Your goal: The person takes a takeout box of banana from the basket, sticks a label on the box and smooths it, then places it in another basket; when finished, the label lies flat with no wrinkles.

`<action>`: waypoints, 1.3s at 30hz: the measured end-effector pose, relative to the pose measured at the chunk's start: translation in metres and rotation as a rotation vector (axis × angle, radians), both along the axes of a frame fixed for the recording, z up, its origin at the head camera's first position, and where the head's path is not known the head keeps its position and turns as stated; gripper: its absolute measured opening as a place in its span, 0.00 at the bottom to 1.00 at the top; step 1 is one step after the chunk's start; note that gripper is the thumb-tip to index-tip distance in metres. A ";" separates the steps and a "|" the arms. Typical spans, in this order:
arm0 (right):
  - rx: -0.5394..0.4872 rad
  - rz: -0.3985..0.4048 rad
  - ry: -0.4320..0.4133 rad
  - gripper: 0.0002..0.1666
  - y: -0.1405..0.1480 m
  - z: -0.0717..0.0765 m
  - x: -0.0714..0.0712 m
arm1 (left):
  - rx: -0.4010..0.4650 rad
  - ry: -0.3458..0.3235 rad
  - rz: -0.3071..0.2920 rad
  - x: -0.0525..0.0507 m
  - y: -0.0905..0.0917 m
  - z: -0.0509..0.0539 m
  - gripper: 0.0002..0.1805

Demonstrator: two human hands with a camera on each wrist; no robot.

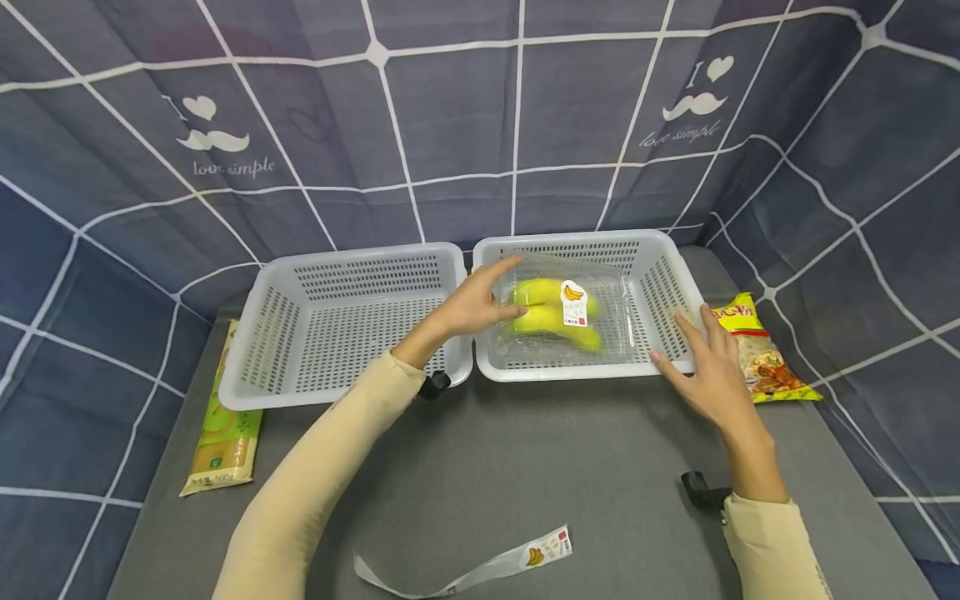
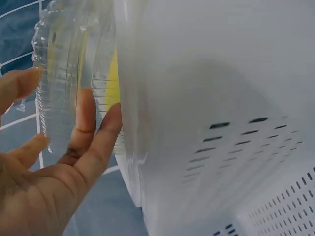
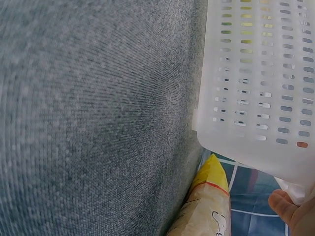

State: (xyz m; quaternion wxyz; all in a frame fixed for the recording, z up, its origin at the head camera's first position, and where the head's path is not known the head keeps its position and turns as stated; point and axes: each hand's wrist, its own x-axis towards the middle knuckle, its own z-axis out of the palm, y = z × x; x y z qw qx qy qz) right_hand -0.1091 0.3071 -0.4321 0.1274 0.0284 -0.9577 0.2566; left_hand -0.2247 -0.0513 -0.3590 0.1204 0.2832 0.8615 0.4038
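Observation:
A clear plastic box (image 1: 615, 321) of yellow-green bananas (image 1: 551, 337) lies in the right white basket (image 1: 585, 371). On its lid is a white sticker (image 1: 574, 303) with a banana picture. My left hand (image 1: 476, 302) reaches over the basket's left rim, its fingers spread about the left end of the box. The left wrist view has those fingers close against the ribbed plastic; firm contact is hard to tell. At the basket's right rim, my right hand (image 1: 712, 371) has spread fingers and holds nothing. The right wrist view catches only some of its fingertips (image 3: 283, 204) by the rim.
Left of it stands another white basket (image 1: 337, 396). A green and yellow packet (image 1: 225, 446) lies beside that basket. Right of the right basket is a yellow and red food bag (image 1: 768, 358). A curled strip of banana stickers (image 1: 510, 562) rests on the grey table (image 1: 600, 467).

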 end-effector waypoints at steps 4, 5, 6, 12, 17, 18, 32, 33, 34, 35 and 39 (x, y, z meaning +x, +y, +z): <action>0.001 -0.002 0.002 0.43 0.000 0.000 0.001 | -0.061 -0.034 0.008 -0.004 0.004 -0.001 0.45; 0.001 -0.002 0.004 0.43 0.000 0.000 0.001 | -0.083 -0.030 0.010 -0.005 0.004 -0.001 0.44; 0.002 -0.002 0.008 0.42 -0.001 0.000 0.000 | -0.100 -0.025 0.012 -0.006 0.004 -0.002 0.43; 0.004 0.010 0.021 0.42 -0.002 -0.001 0.000 | -0.221 0.014 -0.002 -0.005 0.001 -0.003 0.41; 0.003 0.005 0.028 0.42 -0.002 0.002 0.001 | -0.323 0.009 -0.068 0.001 0.003 0.002 0.45; 0.002 0.005 0.029 0.42 -0.002 0.002 0.001 | -0.349 0.014 -0.083 0.002 0.004 0.003 0.45; 0.005 -0.004 -0.007 0.43 0.000 0.000 -0.001 | -0.534 0.002 -0.124 0.016 0.013 0.002 0.41; 0.005 -0.004 -0.008 0.43 0.000 -0.001 -0.001 | -0.541 -0.001 -0.121 0.016 0.013 0.002 0.41; 0.007 -0.003 -0.009 0.43 0.001 -0.001 -0.001 | -0.547 -0.003 -0.120 0.016 0.013 0.002 0.42; 0.009 -0.003 -0.010 0.43 0.001 -0.001 -0.001 | -0.554 -0.002 -0.119 0.016 0.014 0.001 0.42; 0.005 -0.005 -0.001 0.42 0.001 -0.002 0.000 | -0.559 0.005 -0.114 0.015 0.015 0.002 0.43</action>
